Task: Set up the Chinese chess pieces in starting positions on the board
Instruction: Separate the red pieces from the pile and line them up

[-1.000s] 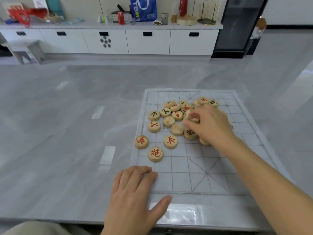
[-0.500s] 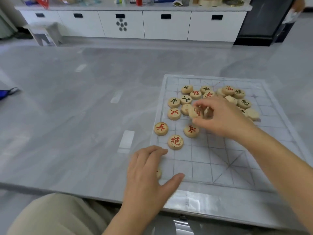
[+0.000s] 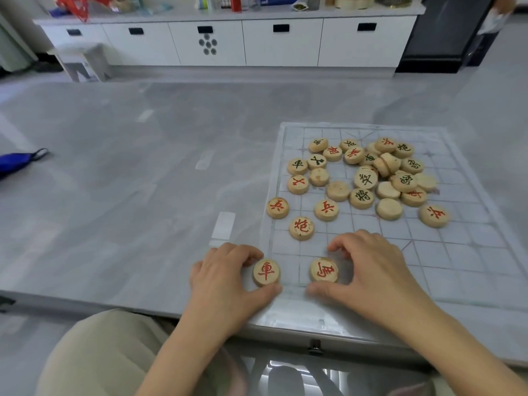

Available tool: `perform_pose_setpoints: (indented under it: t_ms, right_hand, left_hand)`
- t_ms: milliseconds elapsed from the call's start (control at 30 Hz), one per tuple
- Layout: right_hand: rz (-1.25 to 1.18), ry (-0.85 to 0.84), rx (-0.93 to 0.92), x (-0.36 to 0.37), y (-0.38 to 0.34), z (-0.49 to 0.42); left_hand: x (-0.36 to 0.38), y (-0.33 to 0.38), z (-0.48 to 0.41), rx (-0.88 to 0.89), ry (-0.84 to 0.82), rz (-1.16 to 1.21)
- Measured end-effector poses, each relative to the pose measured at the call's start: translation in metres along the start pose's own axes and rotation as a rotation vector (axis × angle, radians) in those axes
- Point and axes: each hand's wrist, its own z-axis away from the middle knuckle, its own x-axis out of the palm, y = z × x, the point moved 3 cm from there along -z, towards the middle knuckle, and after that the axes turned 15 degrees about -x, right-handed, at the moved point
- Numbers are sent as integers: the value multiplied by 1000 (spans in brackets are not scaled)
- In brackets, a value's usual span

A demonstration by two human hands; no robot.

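Observation:
A clear plastic chess board (image 3: 471, 252) lies on the grey table. My left hand (image 3: 225, 284) pinches a red chariot piece (image 3: 266, 272) at the board's near left corner. My right hand (image 3: 368, 270) pinches a red horse piece (image 3: 324, 270) one point to the right, flat on the nearest row. A red cannon (image 3: 301, 228) and two red soldiers (image 3: 277, 207) (image 3: 326, 209) lie just beyond. A heap of several red, green and face-down pieces (image 3: 371, 172) covers the board's far half.
The table's near edge (image 3: 114, 304) runs just below my hands, with my knee (image 3: 108, 352) under it. A blue item (image 3: 17, 161) lies at the table's far left. White cabinets (image 3: 228, 41) stand across the room.
My right hand has come back from the heap with the red horse piece and set it on the near row. My left hand now grips the red chariot at the corner.

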Motion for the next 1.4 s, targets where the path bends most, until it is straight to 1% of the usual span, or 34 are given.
perform_pose_setpoints:
  t_ms: [67,133,200,267,400,567,667,1067,1233,1300,1400]
  right_hand:
    - [88,29,14,4,-4,-2]
    - [15,34,-60,8,-10,-3]
    - [-85,-7,-152,12,-15,-4]
    - [-121,-42,-203,15,-19,-5]
    - [-14,-34,-154,17,-19,-6]
    - [-78,-30,-163,16,-22,-7]
    - [-90,-21,-132,15,-21,-9]
    - [-52,-21,-93,18,-24,-8]
    - [-66,6,-99,18,-22,-4]
    - [-67,22,-106,19,-21,-4]
    - [-54,13,-104,20,-21,-4]
  left_hand:
    - [1,1,0,2,0,-9]
    - [0,1,1,8,-1,-12]
    - [0,1,1,15,-1,-18]
    - [1,-1,1,19,-8,-16]
    - [1,-1,2,30,-10,-7]
    - [0,0,2,35,-2,-4]
    - [0,0,2,42,-5,-1]
    - [2,1,0,66,-28,-14]
    - [-1,-2,-1,63,-110,-3]
    - [-4,-1,-5,54,-186,-12]
    - [-13,6,-14,32,-345,-108]
